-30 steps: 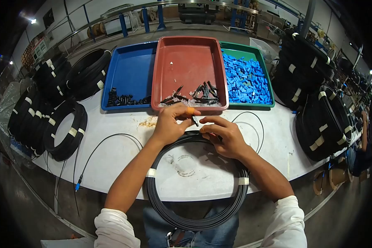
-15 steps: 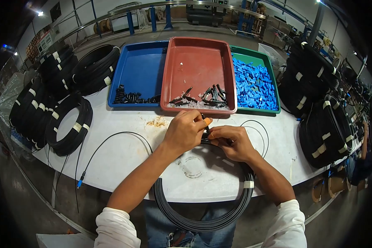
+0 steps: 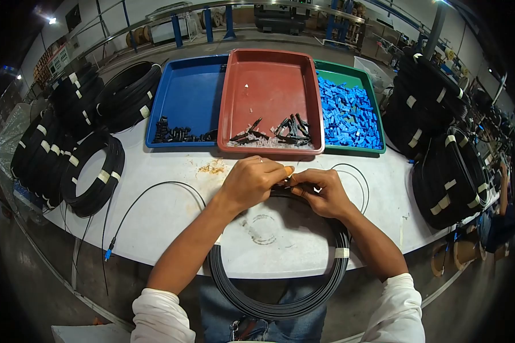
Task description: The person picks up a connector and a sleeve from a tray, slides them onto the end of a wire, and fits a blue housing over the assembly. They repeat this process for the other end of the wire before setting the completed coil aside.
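Black coiled cable with pale tape bands (image 3: 274, 310) overhangs the white bench (image 3: 154, 228), on the near side of the red rectangular tray (image 3: 272, 86). Left hand (image 3: 250, 182) and right hand (image 3: 324, 194), fingertips pinched closed, grip a partly hidden small dark piece (image 3: 288, 180).

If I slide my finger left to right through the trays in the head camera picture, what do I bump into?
Black coils → blue tray → red tray → green tray → more black coils.

head-worn view, facing forward and down
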`<control>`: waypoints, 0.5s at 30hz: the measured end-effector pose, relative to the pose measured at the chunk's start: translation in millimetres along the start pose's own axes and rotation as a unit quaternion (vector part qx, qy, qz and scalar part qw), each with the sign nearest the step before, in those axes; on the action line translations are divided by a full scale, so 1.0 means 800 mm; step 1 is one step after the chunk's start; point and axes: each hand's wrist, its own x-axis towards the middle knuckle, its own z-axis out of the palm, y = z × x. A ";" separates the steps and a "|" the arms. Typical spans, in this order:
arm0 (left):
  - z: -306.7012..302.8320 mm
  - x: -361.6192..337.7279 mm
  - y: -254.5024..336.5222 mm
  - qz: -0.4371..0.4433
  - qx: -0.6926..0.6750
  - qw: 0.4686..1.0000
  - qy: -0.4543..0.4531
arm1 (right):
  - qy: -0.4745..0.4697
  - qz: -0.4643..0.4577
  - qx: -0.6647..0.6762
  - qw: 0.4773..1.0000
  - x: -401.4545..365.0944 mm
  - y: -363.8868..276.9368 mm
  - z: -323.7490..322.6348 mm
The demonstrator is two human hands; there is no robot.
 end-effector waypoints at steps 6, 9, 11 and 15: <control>-0.004 0.004 -0.004 -0.053 -0.134 0.989 0.030 | 0.074 -0.010 0.010 0.997 0.000 0.004 0.003; -0.008 0.006 0.008 -0.160 -0.209 0.964 0.036 | 0.090 -0.001 -0.017 0.996 0.001 0.007 -0.003; -0.006 0.005 0.002 -0.152 -0.219 0.963 0.042 | 0.090 0.003 -0.038 0.995 0.003 0.008 -0.007; -0.010 0.003 0.002 -0.196 -0.235 0.952 0.026 | 0.093 -0.003 -0.054 0.994 0.004 0.014 -0.010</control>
